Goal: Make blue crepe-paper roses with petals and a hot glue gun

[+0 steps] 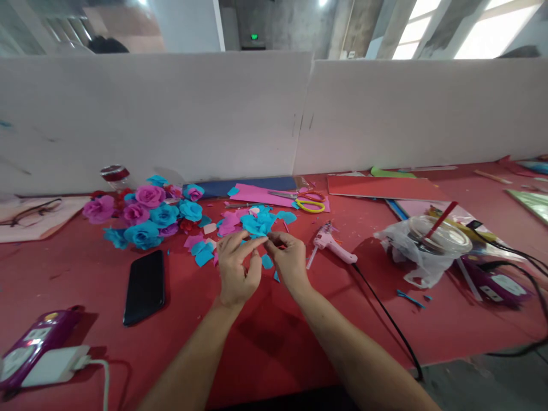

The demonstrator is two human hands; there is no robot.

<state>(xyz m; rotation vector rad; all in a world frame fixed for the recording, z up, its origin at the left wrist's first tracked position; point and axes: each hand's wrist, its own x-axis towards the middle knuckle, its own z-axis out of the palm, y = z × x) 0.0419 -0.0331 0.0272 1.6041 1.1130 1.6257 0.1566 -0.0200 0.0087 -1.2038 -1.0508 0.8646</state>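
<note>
Blue paper flower (259, 221) is at the fingertips of both hands, mid-scene over the red worktop (184, 311), loose petals (204, 254) around it. Right hand (290, 261): thumb and fingers pinched nearly closed on its lower edge. Left hand (238, 267): half curled, fingertips touching flower, thumb apart; cannot tell if gripping. Flower's underside hidden by fingers. Eyeglasses (36, 214) and purple power strip (55, 319) cut off at left edge. Cup (447, 235) partly covered by crumpled plastic bag (423, 273), contents unclear. Green lit sign (254, 36) in background, too small to read.
</note>
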